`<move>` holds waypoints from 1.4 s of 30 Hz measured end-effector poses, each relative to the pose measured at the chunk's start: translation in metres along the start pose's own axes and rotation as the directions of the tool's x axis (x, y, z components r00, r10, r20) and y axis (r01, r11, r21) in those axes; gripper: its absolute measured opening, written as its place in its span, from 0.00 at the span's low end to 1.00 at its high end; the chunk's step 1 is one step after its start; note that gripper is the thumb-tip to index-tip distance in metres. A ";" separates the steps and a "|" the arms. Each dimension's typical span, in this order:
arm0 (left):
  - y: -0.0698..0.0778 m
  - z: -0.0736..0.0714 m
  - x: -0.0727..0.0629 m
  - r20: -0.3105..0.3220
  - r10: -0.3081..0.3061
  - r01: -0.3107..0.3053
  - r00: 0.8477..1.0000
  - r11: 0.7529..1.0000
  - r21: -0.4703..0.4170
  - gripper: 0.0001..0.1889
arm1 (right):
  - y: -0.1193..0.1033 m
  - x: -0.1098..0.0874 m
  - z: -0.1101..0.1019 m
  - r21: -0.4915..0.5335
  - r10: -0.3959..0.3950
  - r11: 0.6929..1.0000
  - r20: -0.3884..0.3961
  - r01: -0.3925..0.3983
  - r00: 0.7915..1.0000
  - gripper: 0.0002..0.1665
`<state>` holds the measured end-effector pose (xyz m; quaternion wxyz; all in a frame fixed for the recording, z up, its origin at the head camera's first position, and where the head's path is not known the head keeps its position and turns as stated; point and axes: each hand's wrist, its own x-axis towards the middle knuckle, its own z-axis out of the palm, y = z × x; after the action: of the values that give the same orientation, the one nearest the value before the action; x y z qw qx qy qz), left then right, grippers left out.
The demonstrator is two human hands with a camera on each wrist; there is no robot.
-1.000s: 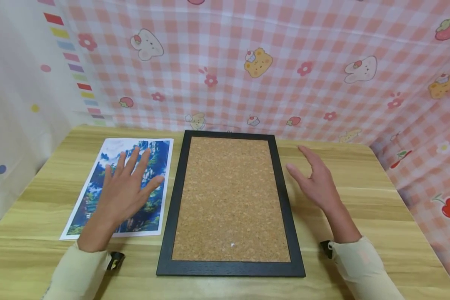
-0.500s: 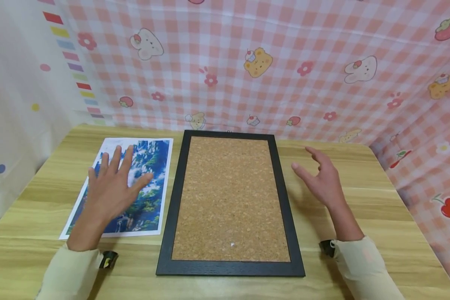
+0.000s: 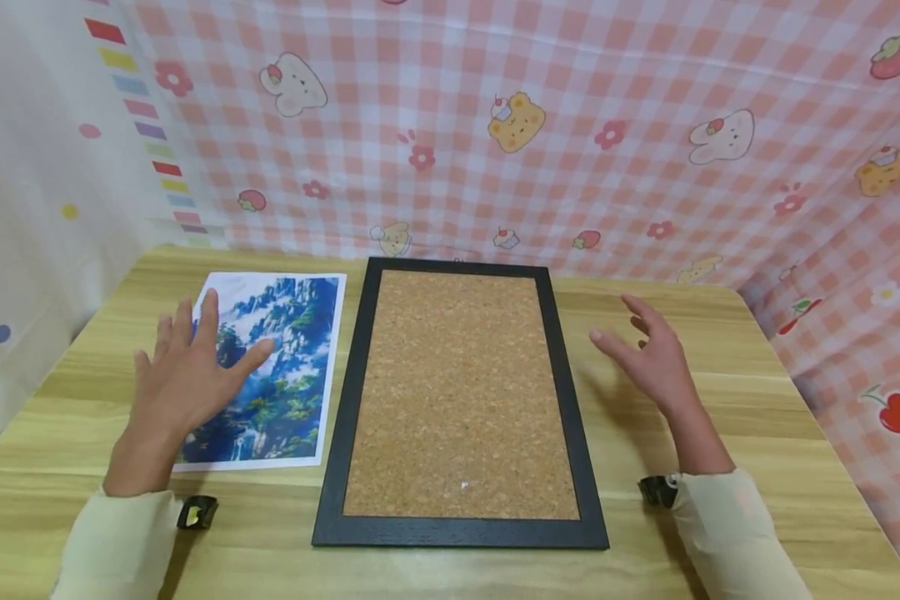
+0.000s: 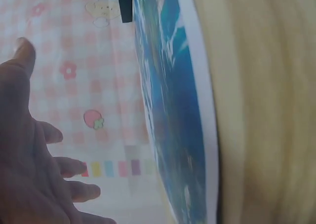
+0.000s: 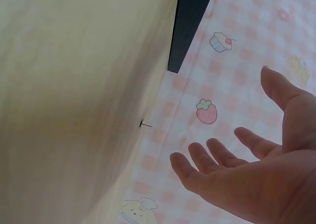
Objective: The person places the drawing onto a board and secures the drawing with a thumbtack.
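Note:
A printed mountain landscape picture with a white border (image 3: 288,375) lies flat on the table to the left. Fingers spread, my left hand (image 3: 183,375) hovers over its left side and covers part of it. The left wrist view shows that hand (image 4: 34,150) raised off the paper (image 4: 177,100), holding nothing. In the middle lies a cork board (image 3: 457,392) in a black frame (image 3: 461,533). My right hand (image 3: 656,358) is held above the table just right of the frame, fingers loosely bent, thumb apart; its palm (image 5: 276,184) bears nothing.
The wooden table (image 3: 780,467) backs onto a pink checked cloth (image 3: 435,100), with white dotted cloth (image 3: 37,275) at the left. A small dark pin-like thing (image 5: 142,124) shows at the table's edge in the right wrist view. Black wrist cameras (image 3: 197,512) are strapped to both sleeves.
My left hand has moved left across the picture, uncovering more of its right side. My right hand has drifted slightly right, away from the frame. Picture and board stay put.

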<state>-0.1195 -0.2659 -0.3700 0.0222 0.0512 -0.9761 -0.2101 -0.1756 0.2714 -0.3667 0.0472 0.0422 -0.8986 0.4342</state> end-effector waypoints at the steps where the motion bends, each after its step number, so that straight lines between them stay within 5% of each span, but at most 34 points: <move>1: -0.002 -0.001 0.000 0.000 -0.013 0.013 1.000 1.000 -0.005 0.58 | 0.001 0.000 -0.001 0.009 0.008 1.000 0.008 -0.008 1.000 0.49; 9: -0.015 -0.005 -0.001 -0.011 -0.052 0.052 0.999 0.999 -0.015 0.63 | 0.007 0.003 -0.005 0.041 0.094 0.994 0.081 -0.098 0.992 0.51; 20: -0.036 -0.013 0.002 0.043 -0.107 0.110 0.993 0.991 -0.080 0.69 | 0.017 0.008 -0.009 0.169 0.232 0.949 0.189 -0.265 0.954 0.52; 27: -0.046 -0.016 0.003 0.084 -0.156 0.165 0.984 0.980 -0.111 0.69 | 0.021 0.007 -0.009 0.204 0.260 0.929 0.228 -0.308 0.938 0.53; 42: -0.051 -0.017 0.007 0.126 -0.229 0.233 0.965 0.972 -0.020 0.72 | 0.034 0.011 -0.012 0.193 0.287 0.922 0.246 -0.337 0.926 0.51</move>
<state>-0.1209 -0.3200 -0.3758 -0.0617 0.1513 -0.9592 -0.2308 -0.1902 0.3016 -0.3842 -0.1246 -0.0507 -0.8367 0.5309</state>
